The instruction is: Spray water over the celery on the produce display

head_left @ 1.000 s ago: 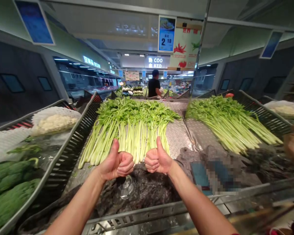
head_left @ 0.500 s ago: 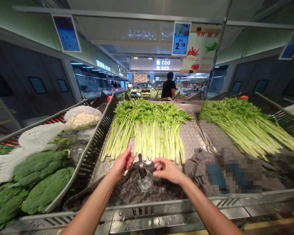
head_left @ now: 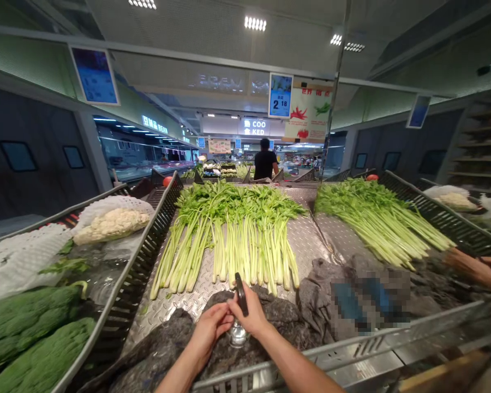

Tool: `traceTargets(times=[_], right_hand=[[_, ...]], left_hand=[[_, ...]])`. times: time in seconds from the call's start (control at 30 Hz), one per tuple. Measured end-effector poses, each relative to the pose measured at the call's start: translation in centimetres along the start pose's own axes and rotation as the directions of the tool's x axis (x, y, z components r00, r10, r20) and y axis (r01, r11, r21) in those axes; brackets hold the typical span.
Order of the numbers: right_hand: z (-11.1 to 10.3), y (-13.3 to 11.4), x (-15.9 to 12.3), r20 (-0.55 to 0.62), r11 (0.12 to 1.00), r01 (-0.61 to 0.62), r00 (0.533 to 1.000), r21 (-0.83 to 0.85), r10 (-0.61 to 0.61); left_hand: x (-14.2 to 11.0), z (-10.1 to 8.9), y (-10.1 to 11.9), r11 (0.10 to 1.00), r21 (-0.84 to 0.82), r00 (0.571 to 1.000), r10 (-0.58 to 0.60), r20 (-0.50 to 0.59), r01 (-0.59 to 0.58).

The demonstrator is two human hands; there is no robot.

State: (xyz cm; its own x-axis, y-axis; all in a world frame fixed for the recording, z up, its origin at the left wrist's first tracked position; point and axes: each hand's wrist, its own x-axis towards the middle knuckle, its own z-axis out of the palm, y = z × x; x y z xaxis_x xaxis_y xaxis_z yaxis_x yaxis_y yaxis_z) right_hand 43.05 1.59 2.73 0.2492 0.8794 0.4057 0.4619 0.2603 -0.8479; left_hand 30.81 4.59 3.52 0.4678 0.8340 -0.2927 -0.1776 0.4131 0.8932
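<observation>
A clear bottle with a black spray head, a spray bottle (head_left: 238, 334), stands on a rumpled dark grey cloth (head_left: 163, 349) at the front of the display. My right hand (head_left: 252, 315) is wrapped around its black head. From the left, my left hand (head_left: 210, 330) has its fingers drawn together against the bottle's neck, touching the right hand; its fingertips are partly hidden. Just beyond both hands lies a row of celery (head_left: 249, 245), leaves to the back and pale stalk ends facing me, on a patterned metal tray (head_left: 294, 245).
Left of a black slatted divider (head_left: 147, 240) are broccoli (head_left: 33, 322) and a netted cauliflower (head_left: 112, 224). A mirror at right reflects celery and hands. A grey rail (head_left: 352, 349) edges the front. Farther back, a person (head_left: 265, 161) in black stands; price signs (head_left: 280, 95) hang overhead.
Both hands have closed in from either side of the spray bottle, the right taking hold of its black head. The view has tilted up and turned slightly right.
</observation>
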Motion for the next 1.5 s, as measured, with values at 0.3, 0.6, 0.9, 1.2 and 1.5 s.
traceTargets(times=[0.3,0.6,0.9,1.2,1.5], right_hand=[[-8.7,-4.1,3.1,-0.279,0.995,0.073,0.956,-0.073,-0.090],[-13.4,-4.2,2.1,-0.436,0.992,0.039,0.896,-0.119,-0.087],[-14.6,-4.6,2.6,-0.432,0.994,-0.020,0.901,-0.107,-0.028],[-14.3,-4.2,6.8,-0.382,1.000,-0.003,0.924,-0.002,0.002],[-11.6,-2.8,10.1,-0.430,0.994,-0.102,0.896,0.039,0.109]], left_hand=[[1.1,1.7,6.1,0.987,0.004,0.986,0.159,-0.056,-0.159],[2.6,4.1,10.2,0.910,0.008,0.907,0.413,-0.086,-0.414],[4.1,6.8,11.1,0.842,0.037,0.837,0.539,-0.096,-0.538],[6.0,10.1,12.8,0.760,0.216,0.768,0.637,-0.064,-0.613],[7.0,12.5,11.3,0.770,0.208,0.792,0.610,0.032,-0.603]])
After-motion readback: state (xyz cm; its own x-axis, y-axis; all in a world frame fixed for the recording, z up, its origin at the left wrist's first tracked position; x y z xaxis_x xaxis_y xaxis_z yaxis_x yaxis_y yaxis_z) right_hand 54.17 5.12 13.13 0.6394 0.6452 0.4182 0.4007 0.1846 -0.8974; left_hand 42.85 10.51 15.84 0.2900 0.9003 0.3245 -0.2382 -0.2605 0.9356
